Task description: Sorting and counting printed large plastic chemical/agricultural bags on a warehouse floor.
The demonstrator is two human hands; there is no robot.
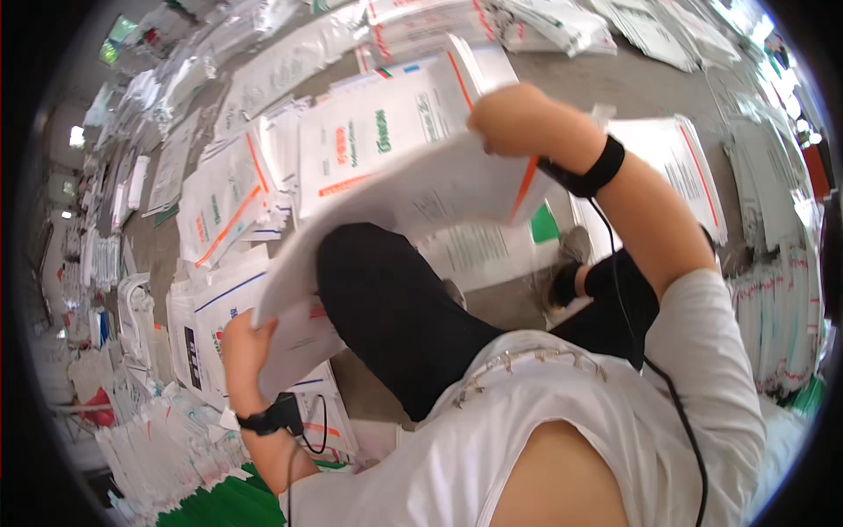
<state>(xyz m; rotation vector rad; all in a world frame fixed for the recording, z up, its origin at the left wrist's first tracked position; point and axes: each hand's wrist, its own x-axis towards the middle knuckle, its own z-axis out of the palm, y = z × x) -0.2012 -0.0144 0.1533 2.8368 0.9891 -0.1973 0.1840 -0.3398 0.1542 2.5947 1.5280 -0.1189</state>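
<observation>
A white printed sack (pixel 408 198), flat and bowed into an arc, spans the space between my two hands, over my raised knee. My left hand (pixel 243 353) is closed on its near left end, thumb along the edge. At the far right end my right hand (pixel 520 123) grips the sack in a fist, beside an orange stripe. Whether it is one sack or several layers I cannot tell. Beyond it lies a stack of flat white sacks (pixel 364 140) with green and orange print.
More flat sacks (pixel 226 198) lie to the left, and another stack (pixel 672 167) sits at the right behind my forearm. Bundles of sacks (pixel 773 325) are piled along the right side. A black cable (pixel 615 272) runs from my right wristband. Grey floor (pixel 562 79) shows between stacks.
</observation>
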